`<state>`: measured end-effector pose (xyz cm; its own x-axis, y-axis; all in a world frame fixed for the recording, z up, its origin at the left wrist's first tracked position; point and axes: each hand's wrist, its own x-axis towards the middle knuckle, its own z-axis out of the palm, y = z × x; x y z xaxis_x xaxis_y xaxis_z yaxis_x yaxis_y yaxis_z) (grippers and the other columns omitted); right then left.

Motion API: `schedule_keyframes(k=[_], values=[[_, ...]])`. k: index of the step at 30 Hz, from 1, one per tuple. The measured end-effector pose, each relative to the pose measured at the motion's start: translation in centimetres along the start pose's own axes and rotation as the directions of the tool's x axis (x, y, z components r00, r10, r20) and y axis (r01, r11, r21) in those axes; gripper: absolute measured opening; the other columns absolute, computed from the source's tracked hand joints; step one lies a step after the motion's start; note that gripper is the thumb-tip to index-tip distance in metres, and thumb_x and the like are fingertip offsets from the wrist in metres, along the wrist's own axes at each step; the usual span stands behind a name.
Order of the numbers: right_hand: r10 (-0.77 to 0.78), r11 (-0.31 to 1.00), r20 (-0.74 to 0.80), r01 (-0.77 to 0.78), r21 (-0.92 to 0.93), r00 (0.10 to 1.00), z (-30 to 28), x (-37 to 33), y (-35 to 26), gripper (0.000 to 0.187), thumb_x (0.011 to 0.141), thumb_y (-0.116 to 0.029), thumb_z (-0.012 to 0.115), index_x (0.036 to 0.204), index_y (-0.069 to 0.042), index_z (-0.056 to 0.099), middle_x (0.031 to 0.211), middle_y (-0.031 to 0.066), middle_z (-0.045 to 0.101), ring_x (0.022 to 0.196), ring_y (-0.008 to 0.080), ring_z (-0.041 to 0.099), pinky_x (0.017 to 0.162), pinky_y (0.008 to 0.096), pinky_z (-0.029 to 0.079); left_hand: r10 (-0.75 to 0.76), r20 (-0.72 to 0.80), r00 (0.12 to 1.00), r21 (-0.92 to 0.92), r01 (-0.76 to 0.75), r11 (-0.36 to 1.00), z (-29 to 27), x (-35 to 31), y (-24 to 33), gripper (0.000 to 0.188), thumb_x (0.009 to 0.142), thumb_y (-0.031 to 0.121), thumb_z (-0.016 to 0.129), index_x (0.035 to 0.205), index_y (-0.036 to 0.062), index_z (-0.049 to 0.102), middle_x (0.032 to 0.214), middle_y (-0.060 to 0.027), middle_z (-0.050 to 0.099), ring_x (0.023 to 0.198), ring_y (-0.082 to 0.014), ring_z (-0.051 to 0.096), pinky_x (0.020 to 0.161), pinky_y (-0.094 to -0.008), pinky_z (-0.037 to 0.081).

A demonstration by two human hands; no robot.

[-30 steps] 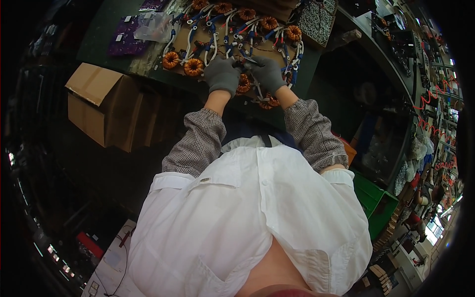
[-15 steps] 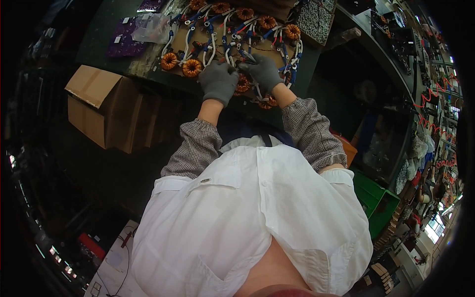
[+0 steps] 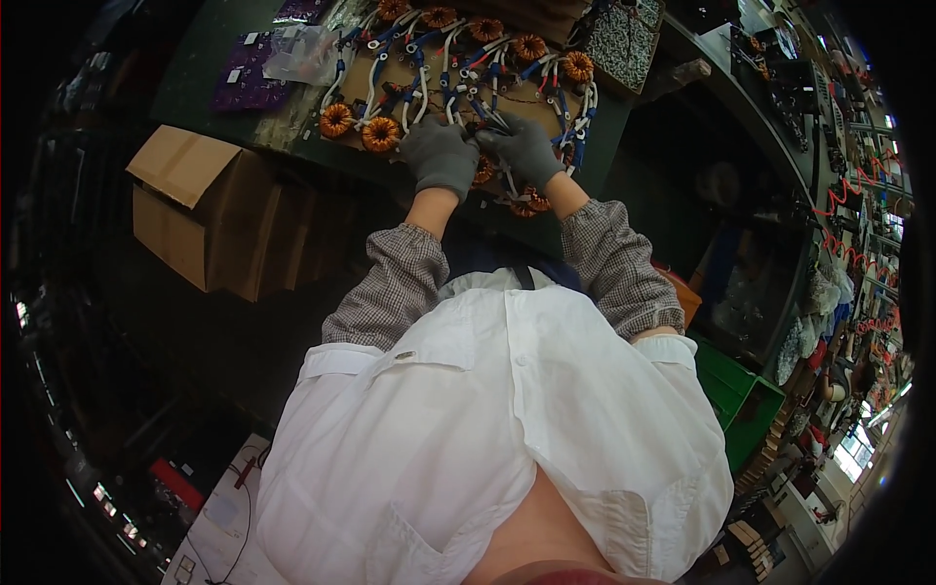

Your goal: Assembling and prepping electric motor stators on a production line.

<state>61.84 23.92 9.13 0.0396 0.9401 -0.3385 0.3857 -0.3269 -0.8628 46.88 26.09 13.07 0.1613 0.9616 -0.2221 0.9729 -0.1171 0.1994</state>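
Both my hands wear grey gloves and meet over the near edge of a cardboard sheet (image 3: 363,76) on the bench. My left hand (image 3: 441,156) has its fingers curled among white and blue cable leads. Close beside it, my right hand (image 3: 524,150) bends its fingers inward at the same spot. What lies between the fingertips is too small and covered to make out. A copper-wound ring coil (image 3: 483,171) shows partly below the hands. Two more coils, one at the left edge (image 3: 336,120) and one next to it (image 3: 380,135), lie left of my left hand.
Several coils with leads line the sheet's far side. Purple circuit boards (image 3: 249,78) and a clear plastic bag (image 3: 297,57) lie left on the bench. A tray of small metal parts (image 3: 624,49) sits far right. An open cardboard box (image 3: 180,205) stands left, a green crate (image 3: 746,405) right.
My left hand has shifted to the right, closer to my right hand. The right hand has turned slightly inward, and the hands now cover more of the coil beneath them.
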Motion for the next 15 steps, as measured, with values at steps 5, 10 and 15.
schedule_keyframes(k=[5, 10, 15], values=[[-0.079, 0.994, -0.129, 0.087, 0.059, 0.988, 0.75, 0.69, 1.11, 0.029, 0.083, -0.017, 0.07, 0.102, 0.002, 0.062, 0.081, 0.0063, 0.065, 0.065, 0.0097, 0.056, 0.058, 0.0266, 0.046, -0.043, 0.027, 0.999, -0.007, 0.043, 0.999, -0.57, 0.13, 0.33, 0.028, 0.079, 0.043, 0.064, 0.095, 0.022, 0.072, 0.116, -0.0039, 0.056, 0.112, -0.0259, 0.049, 0.091, -0.0461, 0.037], [0.009, 0.994, 0.018, -0.01, 0.105, 1.0, 0.05, 0.84, 0.95, 0.06, 0.078, -0.031, 0.073, 0.122, 0.005, 0.053, 0.107, 0.0189, 0.064, 0.093, 0.0255, 0.064, 0.08, 0.0357, 0.05, -0.003, 0.009, 1.0, -0.064, 0.004, 0.998, 0.01, 0.4, -0.14, 0.027, 0.078, 0.042, 0.063, 0.096, 0.0226, 0.072, 0.117, -0.0044, 0.056, 0.11, -0.0256, 0.05, 0.09, -0.0451, 0.038], [0.004, 0.999, -0.049, -0.007, -0.054, 0.999, -0.2, 0.89, 0.3, 0.056, 0.081, -0.032, 0.07, 0.123, 0.002, 0.055, 0.104, 0.0183, 0.065, 0.089, 0.024, 0.064, 0.077, 0.0343, 0.05, 0.017, 0.003, 1.0, -0.008, -0.017, 1.0, -0.27, -0.08, 0.16, 0.029, 0.079, 0.043, 0.061, 0.097, 0.0225, 0.071, 0.117, -0.0046, 0.056, 0.111, -0.0257, 0.05, 0.091, -0.045, 0.038]])
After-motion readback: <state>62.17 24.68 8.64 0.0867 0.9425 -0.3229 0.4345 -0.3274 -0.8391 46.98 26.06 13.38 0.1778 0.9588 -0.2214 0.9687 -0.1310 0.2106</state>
